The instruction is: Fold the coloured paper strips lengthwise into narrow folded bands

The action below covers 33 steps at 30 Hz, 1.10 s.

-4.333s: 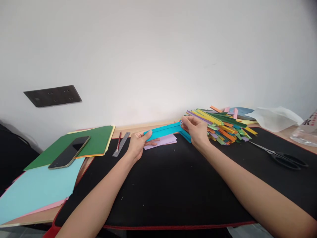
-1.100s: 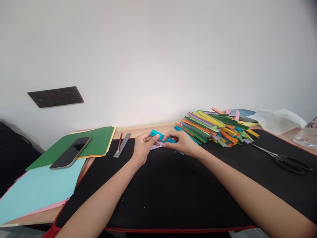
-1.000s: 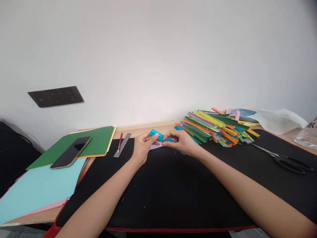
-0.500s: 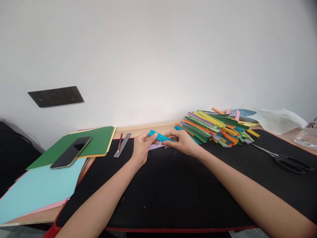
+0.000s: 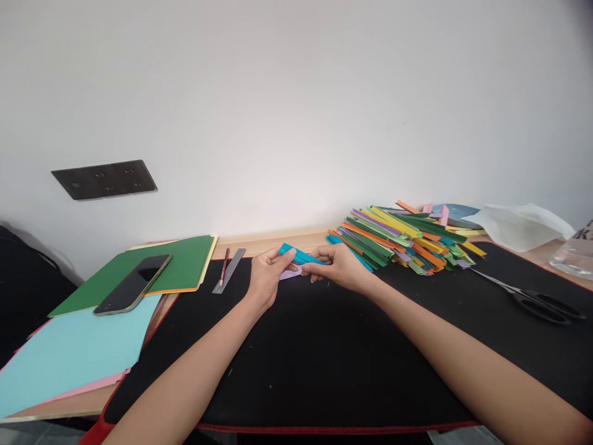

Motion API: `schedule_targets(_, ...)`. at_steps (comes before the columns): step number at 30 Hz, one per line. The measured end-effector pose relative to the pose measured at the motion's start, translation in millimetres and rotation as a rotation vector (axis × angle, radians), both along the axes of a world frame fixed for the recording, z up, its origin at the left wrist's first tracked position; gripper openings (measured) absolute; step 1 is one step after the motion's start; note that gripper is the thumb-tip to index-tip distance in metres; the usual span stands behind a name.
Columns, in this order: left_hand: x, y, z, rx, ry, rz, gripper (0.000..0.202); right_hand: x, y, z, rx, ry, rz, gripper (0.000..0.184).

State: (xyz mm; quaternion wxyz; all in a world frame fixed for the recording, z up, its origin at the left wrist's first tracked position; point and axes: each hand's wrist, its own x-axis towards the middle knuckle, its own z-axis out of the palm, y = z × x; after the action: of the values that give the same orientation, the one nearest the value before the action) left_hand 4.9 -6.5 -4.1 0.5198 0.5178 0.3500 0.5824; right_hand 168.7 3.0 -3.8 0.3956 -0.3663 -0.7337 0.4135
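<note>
Both my hands pinch a folded teal paper strip (image 5: 299, 255) just above the far part of the black mat (image 5: 333, 346). My left hand (image 5: 267, 275) grips its left end with the thumb on top. My right hand (image 5: 337, 267) closes on its right end. A lilac paper (image 5: 288, 274) lies under the strip, mostly hidden by my fingers. Right of my hands sits a heap of coloured paper strips (image 5: 403, 238).
Scissors (image 5: 532, 300) lie on the mat at right, near white tissue (image 5: 521, 225) and a clear plastic object (image 5: 572, 259). At left, a phone (image 5: 132, 284) rests on green card (image 5: 180, 266) above light blue sheets (image 5: 69, 355). A ruler (image 5: 229, 270) and red pencil (image 5: 223, 266) lie beside them.
The long teal strip, held stretched out 4.3 s ago, is now folded short between both hands. My right hand came left, away from the strip heap. In the last second only the fingers shifted slightly.
</note>
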Motion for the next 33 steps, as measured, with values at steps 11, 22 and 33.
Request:
schedule_targets(11, 1.0, -0.5, -1.7, 0.002, 0.006, 0.001, 0.019, -0.9, 1.4, -0.9, -0.074, 0.028, 0.046, 0.024)
schedule_targets(22, 1.7, -0.1, -4.0, -0.017, 0.030, 0.022, 0.021, -0.6, 1.5, -0.8, -0.062, -0.033, 0.055, 0.023)
schedule_targets(33, 1.9, -3.0, -2.1, -0.004, 0.106, 0.082, 0.021, -2.5, 4.0, -5.1, -0.130, 0.015, 0.095, 0.031)
